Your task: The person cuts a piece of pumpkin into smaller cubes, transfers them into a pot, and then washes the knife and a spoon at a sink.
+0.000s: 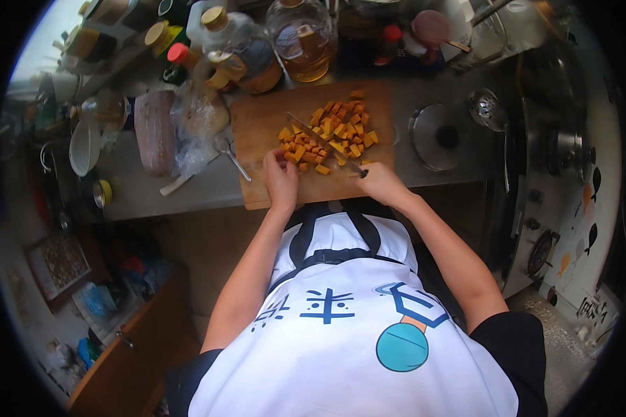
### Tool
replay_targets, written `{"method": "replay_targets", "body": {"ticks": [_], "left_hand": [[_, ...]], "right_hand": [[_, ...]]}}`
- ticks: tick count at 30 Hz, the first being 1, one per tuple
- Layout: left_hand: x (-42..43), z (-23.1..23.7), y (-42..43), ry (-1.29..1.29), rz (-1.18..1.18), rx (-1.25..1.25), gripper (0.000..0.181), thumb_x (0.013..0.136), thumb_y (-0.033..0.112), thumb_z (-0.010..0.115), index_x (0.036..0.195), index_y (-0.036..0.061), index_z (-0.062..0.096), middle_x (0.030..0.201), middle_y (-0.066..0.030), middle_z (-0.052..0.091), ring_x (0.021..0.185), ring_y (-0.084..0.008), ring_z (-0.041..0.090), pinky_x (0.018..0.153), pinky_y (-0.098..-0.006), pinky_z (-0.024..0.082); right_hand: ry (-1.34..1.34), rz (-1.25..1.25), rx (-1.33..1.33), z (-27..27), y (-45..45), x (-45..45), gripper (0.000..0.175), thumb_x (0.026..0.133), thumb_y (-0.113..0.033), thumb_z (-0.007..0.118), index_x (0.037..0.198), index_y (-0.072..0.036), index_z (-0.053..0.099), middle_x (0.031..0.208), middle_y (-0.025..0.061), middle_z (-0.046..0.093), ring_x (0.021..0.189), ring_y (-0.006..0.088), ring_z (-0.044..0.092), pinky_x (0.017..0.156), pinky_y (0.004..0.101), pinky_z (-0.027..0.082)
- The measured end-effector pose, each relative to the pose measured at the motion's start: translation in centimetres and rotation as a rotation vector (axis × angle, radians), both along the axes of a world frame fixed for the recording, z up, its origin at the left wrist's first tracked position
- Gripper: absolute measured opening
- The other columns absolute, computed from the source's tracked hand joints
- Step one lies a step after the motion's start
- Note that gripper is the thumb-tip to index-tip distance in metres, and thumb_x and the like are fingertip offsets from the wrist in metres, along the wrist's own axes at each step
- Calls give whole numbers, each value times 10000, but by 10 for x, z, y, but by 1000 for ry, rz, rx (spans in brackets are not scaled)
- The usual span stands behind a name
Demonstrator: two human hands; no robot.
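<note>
My right hand (378, 182) grips the dark handle of a kitchen knife (313, 133) at the front right of a wooden cutting board (255, 125). The blade slants away to the far left, across a heap of diced orange pumpkin-like cubes (352, 130). Cubes lie on both sides of the blade, and a few are loose at the front edge of the heap. At the heap's left front, my left hand (281, 180) has curled fingers with a gap to the thumb. Its fingertips are beside the nearest cubes; whether they touch is not clear.
Left of the board are a metal spoon (235, 159), a clear plastic bag (190, 151) and a large pale-purple root vegetable (155, 133). Oil jugs (300, 47) stand behind. Rightward lie a pot lid (434, 138), a slotted ladle (488, 109) and a gas stove (542, 253).
</note>
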State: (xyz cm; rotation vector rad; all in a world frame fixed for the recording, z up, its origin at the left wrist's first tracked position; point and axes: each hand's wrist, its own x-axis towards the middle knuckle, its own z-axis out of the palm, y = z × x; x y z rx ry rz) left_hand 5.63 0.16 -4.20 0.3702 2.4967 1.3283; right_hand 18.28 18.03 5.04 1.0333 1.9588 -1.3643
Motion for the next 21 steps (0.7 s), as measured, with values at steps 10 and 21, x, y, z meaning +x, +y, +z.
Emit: {"method": "replay_targets", "body": {"ticks": [10, 21], "left_hand": [[1, 45, 22, 327, -199, -152, 286, 818, 24, 557, 1103, 23, 532, 1141, -171, 502, 1101, -350, 495, 902, -402, 425], [-36, 38, 156, 474, -553, -96, 200, 838, 74, 580, 1036, 50, 569, 1023, -138, 593, 995, -344, 560, 800, -416, 466]], "right_hand": [[-4, -236, 297, -22, 81, 33, 327, 795, -243, 576, 972, 16, 667, 974, 256, 653, 961, 413, 616, 818, 421, 499], [29, -213, 203, -45, 90, 22, 323, 786, -207, 535, 983, 3, 681, 1011, 263, 646, 986, 417, 608, 858, 439, 485]]}}
